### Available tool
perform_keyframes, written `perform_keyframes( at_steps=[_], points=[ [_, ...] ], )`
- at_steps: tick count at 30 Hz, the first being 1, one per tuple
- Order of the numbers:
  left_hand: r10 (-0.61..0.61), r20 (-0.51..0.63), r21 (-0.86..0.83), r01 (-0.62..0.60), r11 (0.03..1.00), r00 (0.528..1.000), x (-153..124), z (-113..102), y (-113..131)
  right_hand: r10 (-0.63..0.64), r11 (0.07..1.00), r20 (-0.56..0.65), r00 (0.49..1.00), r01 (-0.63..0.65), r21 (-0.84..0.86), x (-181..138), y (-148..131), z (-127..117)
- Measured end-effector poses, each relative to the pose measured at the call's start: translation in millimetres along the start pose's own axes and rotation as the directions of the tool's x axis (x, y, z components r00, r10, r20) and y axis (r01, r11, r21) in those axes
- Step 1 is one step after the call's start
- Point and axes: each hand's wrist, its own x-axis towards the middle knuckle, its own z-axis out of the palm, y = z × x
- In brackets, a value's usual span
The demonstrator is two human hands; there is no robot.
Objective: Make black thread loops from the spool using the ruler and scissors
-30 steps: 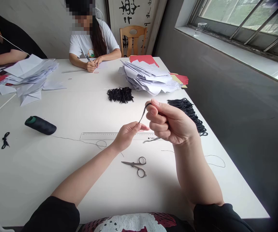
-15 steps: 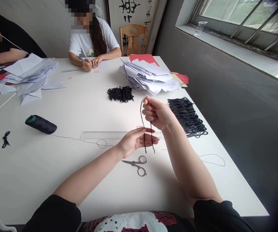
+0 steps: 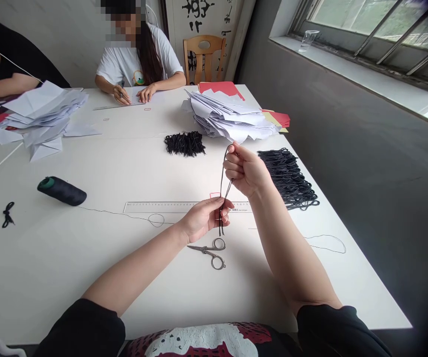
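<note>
A thin black cord (image 3: 225,186) hangs as a doubled loop between my hands. My right hand (image 3: 244,170) pinches its top bend above the table, and my left hand (image 3: 203,219) closes on the lower strands, with short ends dangling below my fingers. Small steel scissors (image 3: 210,253) lie shut just below my left hand, and a clear plastic ruler (image 3: 187,207) lies behind it. A bundle of black cord loops (image 3: 287,178) sits to the right of my right hand, and a smaller black tangled bunch (image 3: 184,144) lies ahead.
A black thread spool (image 3: 62,191) trails fine thread along the white table (image 3: 87,258). A small knotted cord (image 3: 8,214) lies at left. Stacks of folded white paper (image 3: 228,114) (image 3: 38,116) rise further on, and a co-worker's hand (image 3: 120,94) holds a pen across the table.
My left hand has closed on the lower cord strands instead of lying open beside them. My right hand has moved slightly up and the two strands have drawn closer together.
</note>
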Motion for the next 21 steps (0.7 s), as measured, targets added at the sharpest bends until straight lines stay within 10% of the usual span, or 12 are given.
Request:
perform_keyframes(
  at_steps=[21],
  points=[
    [-0.033, -0.039, -0.022, 0.032, 0.999, 0.999, 0.8, -2.4, 0.6, -0.098, 0.995, -0.019, 0.995, 0.098, -0.011, -5.4, -5.0, 6.0]
  ],
)
